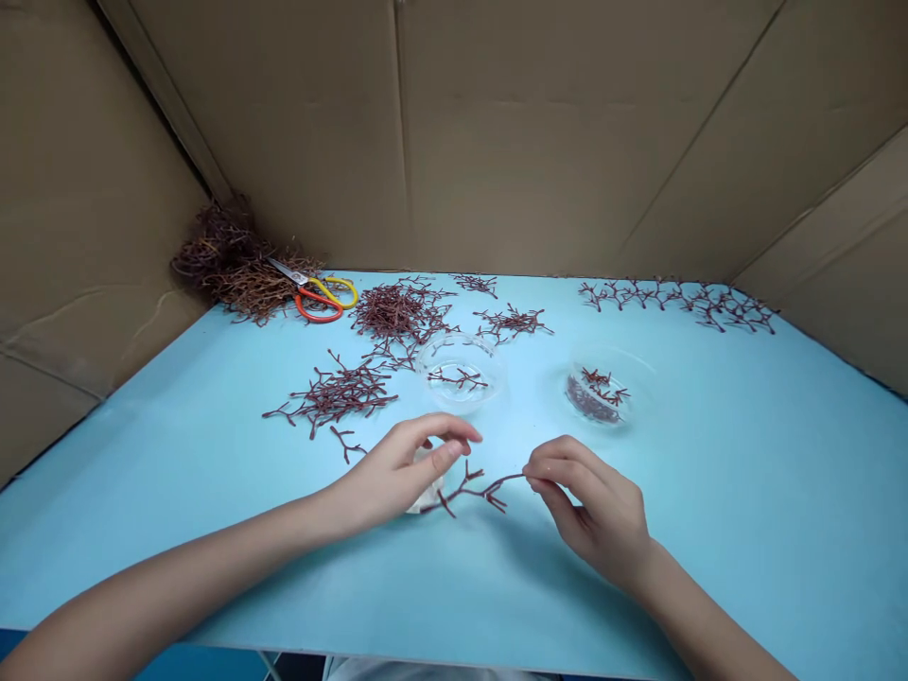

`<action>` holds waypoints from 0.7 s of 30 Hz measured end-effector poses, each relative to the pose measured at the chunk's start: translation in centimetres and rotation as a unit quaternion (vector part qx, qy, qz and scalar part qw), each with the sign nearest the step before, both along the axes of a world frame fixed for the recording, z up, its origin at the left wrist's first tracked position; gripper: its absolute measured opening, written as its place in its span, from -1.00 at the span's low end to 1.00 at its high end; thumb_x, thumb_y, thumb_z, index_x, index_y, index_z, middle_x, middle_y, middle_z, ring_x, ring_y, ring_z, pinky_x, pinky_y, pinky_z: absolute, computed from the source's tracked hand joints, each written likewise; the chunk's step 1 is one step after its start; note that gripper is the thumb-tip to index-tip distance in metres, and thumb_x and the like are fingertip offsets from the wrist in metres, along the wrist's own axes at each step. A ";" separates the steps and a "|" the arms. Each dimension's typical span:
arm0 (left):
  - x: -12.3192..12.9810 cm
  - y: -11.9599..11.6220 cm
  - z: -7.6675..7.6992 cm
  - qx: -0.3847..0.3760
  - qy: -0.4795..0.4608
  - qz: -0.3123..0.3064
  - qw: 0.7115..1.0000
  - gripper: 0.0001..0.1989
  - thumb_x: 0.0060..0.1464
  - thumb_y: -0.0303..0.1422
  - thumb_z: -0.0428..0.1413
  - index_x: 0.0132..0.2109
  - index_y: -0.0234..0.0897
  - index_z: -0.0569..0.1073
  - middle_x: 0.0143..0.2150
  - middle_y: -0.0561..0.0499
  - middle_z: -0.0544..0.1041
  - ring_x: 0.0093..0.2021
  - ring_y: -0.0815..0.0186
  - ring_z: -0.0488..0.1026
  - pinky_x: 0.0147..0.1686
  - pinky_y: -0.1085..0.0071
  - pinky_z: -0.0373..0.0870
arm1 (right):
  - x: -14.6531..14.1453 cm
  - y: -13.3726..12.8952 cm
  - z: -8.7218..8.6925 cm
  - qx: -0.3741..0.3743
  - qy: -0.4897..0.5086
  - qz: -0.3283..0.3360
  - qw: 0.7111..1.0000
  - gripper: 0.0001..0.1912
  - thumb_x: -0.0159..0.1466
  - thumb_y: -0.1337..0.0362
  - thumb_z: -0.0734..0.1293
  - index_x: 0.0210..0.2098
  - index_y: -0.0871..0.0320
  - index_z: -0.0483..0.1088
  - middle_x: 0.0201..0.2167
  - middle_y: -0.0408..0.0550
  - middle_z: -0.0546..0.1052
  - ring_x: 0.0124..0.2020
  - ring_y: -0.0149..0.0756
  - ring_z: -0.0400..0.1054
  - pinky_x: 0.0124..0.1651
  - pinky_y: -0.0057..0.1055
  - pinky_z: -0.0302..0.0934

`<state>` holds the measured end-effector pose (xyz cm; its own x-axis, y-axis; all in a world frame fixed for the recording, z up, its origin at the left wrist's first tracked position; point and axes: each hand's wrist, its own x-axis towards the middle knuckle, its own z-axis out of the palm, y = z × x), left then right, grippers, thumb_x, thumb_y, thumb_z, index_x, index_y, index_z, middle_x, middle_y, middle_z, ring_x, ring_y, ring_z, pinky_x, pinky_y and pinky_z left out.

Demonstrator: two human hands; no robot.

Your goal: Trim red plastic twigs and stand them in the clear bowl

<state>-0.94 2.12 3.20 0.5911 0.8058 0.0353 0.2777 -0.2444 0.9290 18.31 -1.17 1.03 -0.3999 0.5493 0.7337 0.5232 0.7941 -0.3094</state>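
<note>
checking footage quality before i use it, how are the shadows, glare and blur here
Head view: a soft shadow lies on the blue tabletop by the right hand; head view: faint highlights edge the middle clear bowl; head view: the dark tangle at far left looks smeared.

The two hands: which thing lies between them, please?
In the head view, a branched twig lies between the left hand and the right hand, whose fingertips pinch one end of it.

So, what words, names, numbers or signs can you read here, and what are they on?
None that I can read on the twig, table or cardboard wall.
Scissors: maybe a tiny mark near the blades, too small to read.
</note>
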 end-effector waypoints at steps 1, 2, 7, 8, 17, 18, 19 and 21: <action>0.1 0.0 -0.1 0.015 0.012 -0.017 1.000 -0.79 0.06 -0.31 -0.09 -0.27 -0.29 0.40 -0.33 0.01 0.38 -0.27 0.34 0.32 -0.23 0.44 0.22 | 0.0 0.0 0.0 0.003 -0.002 0.004 1.000 -0.82 0.14 0.55 0.12 -0.38 0.15 0.18 -0.55 -0.10 0.29 -0.54 -0.44 0.20 -0.56 -0.55 0.18; 0.2 0.0 -0.2 0.035 0.025 -0.035 0.998 -0.83 0.04 -0.35 -0.04 -0.32 -0.29 0.42 -0.34 0.02 0.37 -0.26 0.35 0.31 -0.21 0.44 0.22 | -0.1 -0.1 0.0 0.004 -0.005 0.009 1.000 -0.82 0.14 0.54 0.11 -0.38 0.15 0.18 -0.55 -0.10 0.29 -0.54 -0.44 0.20 -0.56 -0.55 0.18; 0.6 -0.4 -0.2 0.078 0.060 -0.109 0.989 -0.87 -0.08 -0.53 0.09 -0.32 -0.26 0.45 -0.32 0.04 0.35 -0.22 0.39 0.31 -0.15 0.44 0.22 | -0.3 -0.5 -0.3 0.018 -0.016 0.010 1.000 -0.81 0.14 0.54 0.09 -0.35 0.14 0.17 -0.55 -0.07 0.32 -0.54 -0.44 0.22 -0.56 -0.56 0.21; 0.6 -0.4 -0.1 0.072 0.057 -0.123 0.988 -0.86 -0.08 -0.54 0.10 -0.33 -0.27 0.46 -0.31 0.04 0.36 -0.23 0.40 0.31 -0.14 0.46 0.23 | -0.3 -0.5 -0.3 0.022 -0.019 0.009 1.000 -0.81 0.14 0.54 0.09 -0.35 0.14 0.17 -0.55 -0.07 0.33 -0.54 -0.44 0.23 -0.56 -0.56 0.21; 0.6 -0.6 -0.4 -0.011 -0.021 -0.166 0.986 -0.90 -0.09 -0.59 0.08 -0.40 -0.33 0.41 -0.32 0.04 0.37 -0.25 0.44 0.32 -0.16 0.52 0.21 | -0.1 -0.8 -0.4 0.055 -0.030 0.028 0.998 -0.80 0.18 0.53 0.06 -0.31 0.14 0.18 -0.57 -0.09 0.36 -0.56 -0.45 0.25 -0.57 -0.56 0.22; 0.6 -0.6 -0.3 -0.008 -0.019 -0.163 0.986 -0.90 -0.10 -0.59 0.09 -0.39 -0.33 0.40 -0.33 0.04 0.37 -0.25 0.43 0.31 -0.16 0.52 0.20 | -0.1 -0.8 -0.4 0.061 -0.026 0.027 0.997 -0.80 0.18 0.53 0.06 -0.31 0.15 0.18 -0.57 -0.09 0.36 -0.56 -0.45 0.26 -0.56 -0.56 0.22; 0.6 -0.7 -0.2 -0.005 -0.016 -0.158 0.987 -0.90 -0.10 -0.58 0.10 -0.38 -0.33 0.40 -0.33 0.04 0.36 -0.24 0.43 0.30 -0.16 0.51 0.20 | -0.1 -0.8 -0.4 0.067 -0.023 0.026 0.997 -0.80 0.18 0.52 0.06 -0.30 0.15 0.19 -0.57 -0.08 0.37 -0.55 -0.45 0.27 -0.55 -0.56 0.23; 0.7 -0.9 -0.1 -0.001 -0.008 -0.141 0.990 -0.89 -0.11 -0.58 0.11 -0.37 -0.32 0.38 -0.33 0.05 0.36 -0.24 0.41 0.29 -0.16 0.48 0.19 | -0.1 -0.8 -0.4 0.070 -0.017 0.026 0.997 -0.80 0.18 0.51 0.07 -0.29 0.15 0.20 -0.56 -0.08 0.38 -0.53 -0.44 0.28 -0.54 -0.56 0.25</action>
